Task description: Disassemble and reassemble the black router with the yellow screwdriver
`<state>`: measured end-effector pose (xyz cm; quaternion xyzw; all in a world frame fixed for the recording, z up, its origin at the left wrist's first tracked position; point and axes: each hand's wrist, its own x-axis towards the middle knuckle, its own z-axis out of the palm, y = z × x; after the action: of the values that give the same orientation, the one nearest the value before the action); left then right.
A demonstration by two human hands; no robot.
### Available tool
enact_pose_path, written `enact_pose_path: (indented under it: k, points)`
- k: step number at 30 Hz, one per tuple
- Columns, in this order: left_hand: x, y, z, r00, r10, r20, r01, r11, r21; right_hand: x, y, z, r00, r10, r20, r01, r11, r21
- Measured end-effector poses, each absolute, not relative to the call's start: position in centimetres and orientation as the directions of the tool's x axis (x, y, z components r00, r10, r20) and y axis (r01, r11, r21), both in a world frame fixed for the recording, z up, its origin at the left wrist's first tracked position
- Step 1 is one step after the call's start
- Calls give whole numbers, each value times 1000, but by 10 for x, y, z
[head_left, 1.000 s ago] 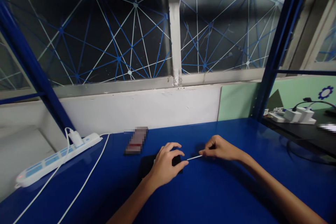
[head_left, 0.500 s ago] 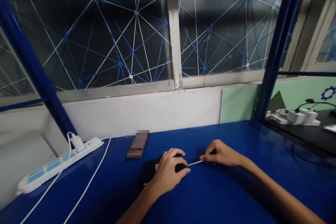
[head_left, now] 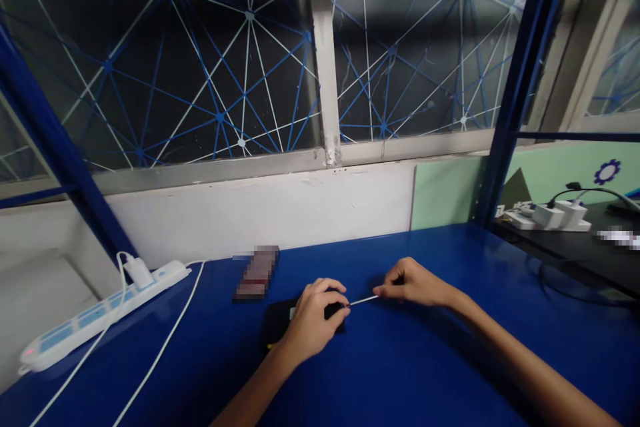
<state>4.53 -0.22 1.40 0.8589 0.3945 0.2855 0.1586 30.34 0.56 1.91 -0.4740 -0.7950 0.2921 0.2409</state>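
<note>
A thin whitish stick [head_left: 364, 300] spans the gap between my two hands above the blue desk. My right hand [head_left: 414, 281] pinches its right end between thumb and fingertips. At the left end, the thumb and forefinger of my left hand [head_left: 316, 315] are closed together, with a tiny dark tip showing there. Beneath my left hand lies a flat black object [head_left: 276, 324], with a pale patch on top and a bit of yellow at its near edge. My palm and fingers cover much of it, so its kind is unclear.
A blurred-out, phone-like slab [head_left: 256, 273] lies behind my left hand. On the left, a white power strip [head_left: 103, 317] with a plug sits beside a white cable [head_left: 163, 347]. Another strip with adapters [head_left: 550, 216] stands on a black surface at right. Blue posts flank the desk.
My left thumb and forefinger have closed together at the stick's left end; before, they were apart. The whole view has shifted slightly, and my right hand keeps its pinch.
</note>
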Motion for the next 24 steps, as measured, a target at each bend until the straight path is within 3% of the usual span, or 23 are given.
enact_pose_path:
  k: [24]
  points:
    - [44, 3, 9, 592, 701, 398, 558, -712, 425, 304, 4, 23, -428, 888, 167, 706, 444, -552]
